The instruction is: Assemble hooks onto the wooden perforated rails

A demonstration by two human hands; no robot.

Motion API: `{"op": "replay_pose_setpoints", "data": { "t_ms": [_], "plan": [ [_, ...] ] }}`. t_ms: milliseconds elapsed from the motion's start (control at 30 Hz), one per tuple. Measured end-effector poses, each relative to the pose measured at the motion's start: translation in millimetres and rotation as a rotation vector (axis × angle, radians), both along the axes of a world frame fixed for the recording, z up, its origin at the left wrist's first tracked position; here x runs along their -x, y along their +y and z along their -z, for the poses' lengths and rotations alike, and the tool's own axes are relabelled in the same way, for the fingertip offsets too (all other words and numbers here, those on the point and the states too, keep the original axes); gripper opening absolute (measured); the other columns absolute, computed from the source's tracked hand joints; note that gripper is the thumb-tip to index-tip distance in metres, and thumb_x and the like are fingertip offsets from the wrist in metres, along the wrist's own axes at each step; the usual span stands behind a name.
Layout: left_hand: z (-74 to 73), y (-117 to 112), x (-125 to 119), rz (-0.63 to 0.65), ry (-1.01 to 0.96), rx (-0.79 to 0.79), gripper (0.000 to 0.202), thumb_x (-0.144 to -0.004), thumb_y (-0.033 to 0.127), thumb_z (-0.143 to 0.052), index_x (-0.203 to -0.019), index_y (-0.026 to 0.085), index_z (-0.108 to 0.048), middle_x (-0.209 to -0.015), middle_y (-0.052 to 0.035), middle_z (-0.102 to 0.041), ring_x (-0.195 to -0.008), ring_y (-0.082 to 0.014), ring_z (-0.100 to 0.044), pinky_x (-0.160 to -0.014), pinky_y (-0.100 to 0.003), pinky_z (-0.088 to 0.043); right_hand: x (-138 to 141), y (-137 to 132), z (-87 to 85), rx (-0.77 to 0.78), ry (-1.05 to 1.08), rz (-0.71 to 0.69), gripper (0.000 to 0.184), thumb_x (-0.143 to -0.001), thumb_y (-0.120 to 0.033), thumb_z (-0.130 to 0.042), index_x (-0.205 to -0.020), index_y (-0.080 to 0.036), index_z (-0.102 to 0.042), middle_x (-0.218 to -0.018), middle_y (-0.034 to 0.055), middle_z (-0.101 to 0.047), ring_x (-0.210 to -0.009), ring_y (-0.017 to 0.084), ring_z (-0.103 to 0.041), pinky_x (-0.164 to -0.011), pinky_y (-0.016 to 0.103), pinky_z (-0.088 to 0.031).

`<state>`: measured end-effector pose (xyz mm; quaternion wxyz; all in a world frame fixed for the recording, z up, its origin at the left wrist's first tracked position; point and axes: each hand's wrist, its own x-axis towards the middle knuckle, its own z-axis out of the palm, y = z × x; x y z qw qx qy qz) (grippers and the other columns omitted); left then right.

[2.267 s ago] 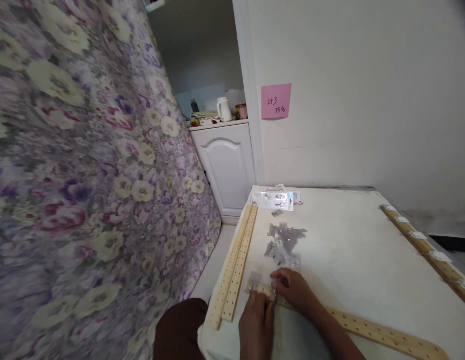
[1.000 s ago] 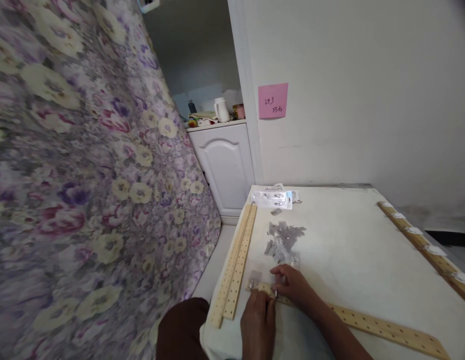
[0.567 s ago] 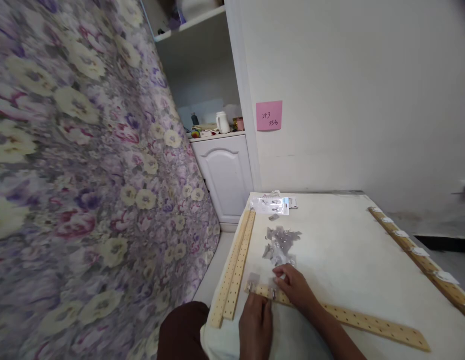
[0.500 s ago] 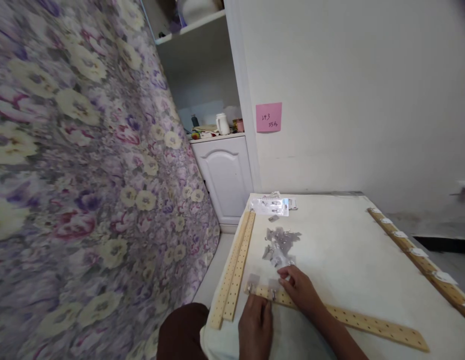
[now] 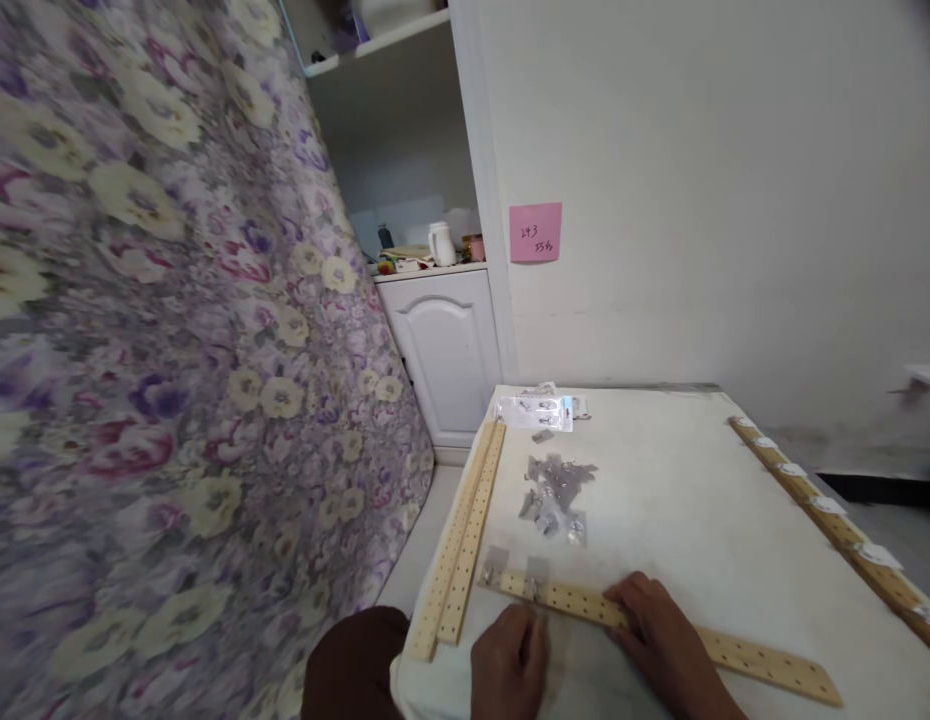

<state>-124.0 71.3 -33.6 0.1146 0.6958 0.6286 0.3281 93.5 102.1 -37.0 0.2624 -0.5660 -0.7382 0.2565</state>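
A long perforated wooden strip (image 5: 765, 662) lies slanting across the near part of the table. Two small metal hooks, each with a clear plastic piece, sit at its left end; one hook (image 5: 535, 588) is close to my left hand (image 5: 508, 660). That hand is curled at the strip's near edge, and whatever its fingers may hold is hidden. My right hand (image 5: 656, 635) rests over the strip's middle, fingers closed on its far edge. Beyond the strip lies a loose pile of small clear packets (image 5: 559, 485) with metal pieces, one packet (image 5: 576, 528) slightly apart.
Two more perforated strips (image 5: 465, 560) lie side by side along the table's left edge. A clear blister pack (image 5: 536, 410) is at the far left corner. On the right, a wooden rail (image 5: 829, 520) carries several white pieces. A floral curtain (image 5: 210, 400) hangs left.
My right hand has moved from near the packet pile rightward and down onto the wooden strip. My left hand has drawn slightly down, and one packet now lies apart from the pile.
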Motion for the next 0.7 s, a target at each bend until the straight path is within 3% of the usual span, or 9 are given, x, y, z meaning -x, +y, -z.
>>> {"op": "replay_pose_setpoints", "data": {
  "t_ms": [133, 433, 567, 700],
  "plan": [
    [-1.0, 0, -2, -0.003, -0.046, 0.012, 0.032, -0.09, 0.035, -0.042, -0.062, 0.021, -0.048, -0.059, 0.0005, -0.054, -0.058, -0.0122, -0.052, -0.055, -0.023, -0.032, 6, 0, -2.0, -0.006, 0.023, 0.017, 0.024, -0.073, -0.021, -0.054, -0.095, -0.021, -0.064, -0.1, 0.0074, -0.06, -0.098, 0.024, -0.052, -0.086, 0.033, -0.04],
    [16.8, 5, -1, -0.032, -0.131, -0.075, 0.033, -0.087, 0.038, -0.048, -0.059, 0.021, -0.045, -0.055, 0.0023, -0.05, -0.053, -0.0114, -0.048, -0.053, -0.024, -0.028, 3, 4, 2.4, 0.013, 0.102, 0.041, 0.021, -0.071, -0.024, -0.057, -0.091, -0.022, -0.063, -0.095, 0.0055, -0.062, -0.092, 0.022, -0.055, -0.082, 0.033, -0.042],
    [23.5, 7, 2, 0.008, -0.097, -0.094, 0.031, -0.089, 0.037, -0.046, -0.062, 0.022, -0.048, -0.056, 0.002, -0.052, -0.054, -0.0115, -0.05, -0.054, -0.023, -0.031, 0, 35, 1.0, 0.019, 0.213, 0.142, 0.02, -0.079, -0.032, -0.049, -0.09, -0.02, -0.061, -0.079, 0.0035, -0.061, -0.074, 0.019, -0.057, -0.071, 0.03, -0.044],
    [29.8, 10, 5, 0.031, -0.049, -0.154, 0.03, -0.089, 0.037, -0.044, -0.064, 0.022, -0.05, -0.057, 0.0019, -0.053, -0.053, -0.0118, -0.052, -0.053, -0.022, -0.033, 6, 83, 6.2, 0.005, 0.345, 0.251, 0.026, -0.075, -0.032, -0.051, -0.094, -0.019, -0.063, -0.086, 0.0062, -0.063, -0.079, 0.02, -0.058, -0.076, 0.031, -0.044]
  ]
}}
